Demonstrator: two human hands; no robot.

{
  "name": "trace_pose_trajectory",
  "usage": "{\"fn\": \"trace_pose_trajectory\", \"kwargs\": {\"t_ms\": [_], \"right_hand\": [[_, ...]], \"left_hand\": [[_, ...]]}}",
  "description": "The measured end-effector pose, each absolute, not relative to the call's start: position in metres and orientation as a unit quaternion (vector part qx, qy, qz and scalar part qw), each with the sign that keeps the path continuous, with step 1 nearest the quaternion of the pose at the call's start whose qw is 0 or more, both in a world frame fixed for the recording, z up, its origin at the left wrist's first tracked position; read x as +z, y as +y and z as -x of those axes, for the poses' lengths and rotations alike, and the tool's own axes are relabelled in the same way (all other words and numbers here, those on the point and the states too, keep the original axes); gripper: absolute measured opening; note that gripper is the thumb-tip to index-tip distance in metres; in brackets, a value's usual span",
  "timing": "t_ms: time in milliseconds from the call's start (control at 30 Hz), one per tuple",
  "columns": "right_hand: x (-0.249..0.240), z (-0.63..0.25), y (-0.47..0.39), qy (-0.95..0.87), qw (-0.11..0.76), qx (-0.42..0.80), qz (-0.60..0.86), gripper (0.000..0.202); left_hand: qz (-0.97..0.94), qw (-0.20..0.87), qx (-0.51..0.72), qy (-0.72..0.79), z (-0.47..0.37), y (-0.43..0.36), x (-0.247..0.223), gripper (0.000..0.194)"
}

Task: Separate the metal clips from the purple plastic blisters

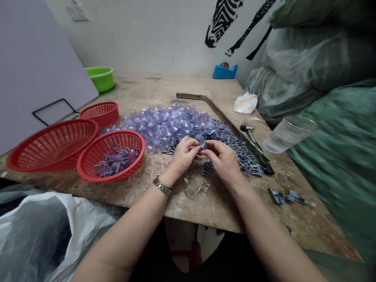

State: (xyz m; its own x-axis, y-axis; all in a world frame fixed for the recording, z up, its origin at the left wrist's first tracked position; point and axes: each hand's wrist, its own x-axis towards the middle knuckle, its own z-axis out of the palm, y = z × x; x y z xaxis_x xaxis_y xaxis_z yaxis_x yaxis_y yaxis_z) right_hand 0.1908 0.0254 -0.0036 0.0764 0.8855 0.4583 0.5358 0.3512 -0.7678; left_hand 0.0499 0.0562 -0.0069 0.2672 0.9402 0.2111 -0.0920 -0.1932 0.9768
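Note:
My left hand [185, 155] and my right hand [221, 156] meet over the front of the table, fingertips pinched together around a small grey plastic part [203, 146]. Its exact shape is partly covered by my fingers. Just behind them spreads a heap of clear purple-tinted plastic pieces [164, 123]. Many small grey plastic parts [246, 158] lie to the right of the heap and beside my right hand. To the left, a red basket [140, 158] holds a mix of grey and purplish pieces [117, 160].
Two more red baskets [17, 156] stand at the left, near a green basin [101, 80]. A bent metal bar [223, 115] borders the heap. Rightward are a hammer-like tool [251, 135], a glass [282, 135], grey blocks [289, 196] and stacked sacks [331, 129]. A blue tape dispenser [225, 72] sits behind.

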Motion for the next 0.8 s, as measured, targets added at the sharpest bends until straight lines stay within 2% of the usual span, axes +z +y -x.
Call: {"fn": "trace_pose_trajectory", "kwargs": {"t_ms": [233,533,800], "right_hand": [[-0.001,-0.185,0.021,-0.653,0.489,0.159,0.556,0.014],[0.004,-0.193,0.025,-0.55,0.525,0.38,0.527,0.022],[0.013,-0.197,0.022,-0.568,0.505,0.4,0.513,0.014]], "left_hand": [[-0.586,0.571,0.451,0.357,-0.051,0.053,-0.005,0.012],[-0.607,0.599,0.429,0.299,-0.046,0.055,-0.001,0.018],[-0.617,0.62,0.4,0.274,-0.042,0.057,-0.002,0.018]]}}
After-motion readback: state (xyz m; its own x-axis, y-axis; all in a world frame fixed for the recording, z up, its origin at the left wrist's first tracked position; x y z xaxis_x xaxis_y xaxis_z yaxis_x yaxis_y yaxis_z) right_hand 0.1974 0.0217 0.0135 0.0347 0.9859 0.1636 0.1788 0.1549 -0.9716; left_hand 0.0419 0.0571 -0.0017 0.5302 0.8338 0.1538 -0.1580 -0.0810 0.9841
